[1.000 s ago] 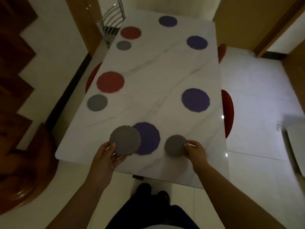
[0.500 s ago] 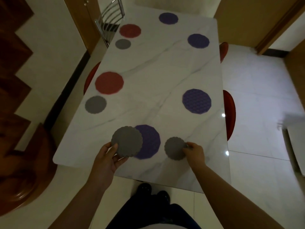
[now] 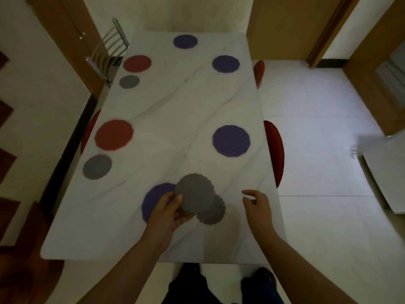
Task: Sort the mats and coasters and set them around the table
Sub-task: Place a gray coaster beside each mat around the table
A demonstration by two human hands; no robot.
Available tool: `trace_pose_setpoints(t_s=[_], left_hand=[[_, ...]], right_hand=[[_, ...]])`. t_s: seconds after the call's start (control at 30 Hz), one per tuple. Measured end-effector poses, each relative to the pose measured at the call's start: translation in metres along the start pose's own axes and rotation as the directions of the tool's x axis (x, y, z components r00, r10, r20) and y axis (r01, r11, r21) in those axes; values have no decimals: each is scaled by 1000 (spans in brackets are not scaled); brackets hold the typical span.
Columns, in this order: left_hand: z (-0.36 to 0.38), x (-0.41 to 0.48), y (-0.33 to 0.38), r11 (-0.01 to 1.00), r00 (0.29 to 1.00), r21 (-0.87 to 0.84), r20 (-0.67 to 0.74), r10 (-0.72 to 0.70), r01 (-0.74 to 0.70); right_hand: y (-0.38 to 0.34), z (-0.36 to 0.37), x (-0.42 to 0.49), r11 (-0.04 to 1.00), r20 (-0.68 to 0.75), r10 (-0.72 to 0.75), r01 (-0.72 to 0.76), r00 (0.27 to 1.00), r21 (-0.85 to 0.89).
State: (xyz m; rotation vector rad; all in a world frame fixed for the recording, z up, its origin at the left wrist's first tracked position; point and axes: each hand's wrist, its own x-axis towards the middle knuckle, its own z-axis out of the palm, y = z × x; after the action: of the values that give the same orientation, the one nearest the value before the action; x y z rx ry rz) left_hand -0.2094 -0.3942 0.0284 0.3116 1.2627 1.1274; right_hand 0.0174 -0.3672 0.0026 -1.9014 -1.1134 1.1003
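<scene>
My left hand [image 3: 167,212] holds a grey scalloped coaster [image 3: 194,192] above the near part of the white marble table [image 3: 175,110]. Under it lies a second grey coaster [image 3: 213,212], flat on the table beside a purple mat [image 3: 153,199]. My right hand [image 3: 256,204] hovers open to the right of that coaster, not touching it. Two red mats [image 3: 114,134] [image 3: 137,63], each with a grey coaster [image 3: 97,166] [image 3: 129,81] near it, line the left side. Purple mats [image 3: 231,140] [image 3: 225,63] [image 3: 185,41] lie along the right side and far end.
A metal-backed chair [image 3: 109,51] stands at the far left corner. Red chair seats [image 3: 275,148] [image 3: 259,72] tuck under the right edge, another [image 3: 88,132] under the left. Wooden doors [image 3: 285,25] stand behind, and a white appliance [image 3: 385,178] is at the right.
My right hand has let go of the grey coaster, left lying on the table, and drawn back to the right. My left hand has carried its coaster rightward, over the near purple mat.
</scene>
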Motion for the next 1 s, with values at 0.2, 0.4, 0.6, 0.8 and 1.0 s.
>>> trace_pose_setpoints(t_s=[0.2,0.4,0.6,0.8,1.0], left_hand=[[114,2,-57,999,996,48,84,-6,2],[234,-2,-129,996,1000,-83,14,9,-8],[298,1,-156,989,996,-143,-85,15,-27],[330,42,-141,967,982,-240,-184,38,-83],[360,106,-93,926,972,-343,-222,81,-155]], right_hand=[[-4,-84,27,990,336,-84,39,938,138],[16,-189,72,965,325,-210,250,922,-85],[19,-250,121,922,415,-272,358,868,-145],[-15,-246,185,918,462,-306,386,832,-88],[-75,-222,280,898,553,-305,428,775,-105]])
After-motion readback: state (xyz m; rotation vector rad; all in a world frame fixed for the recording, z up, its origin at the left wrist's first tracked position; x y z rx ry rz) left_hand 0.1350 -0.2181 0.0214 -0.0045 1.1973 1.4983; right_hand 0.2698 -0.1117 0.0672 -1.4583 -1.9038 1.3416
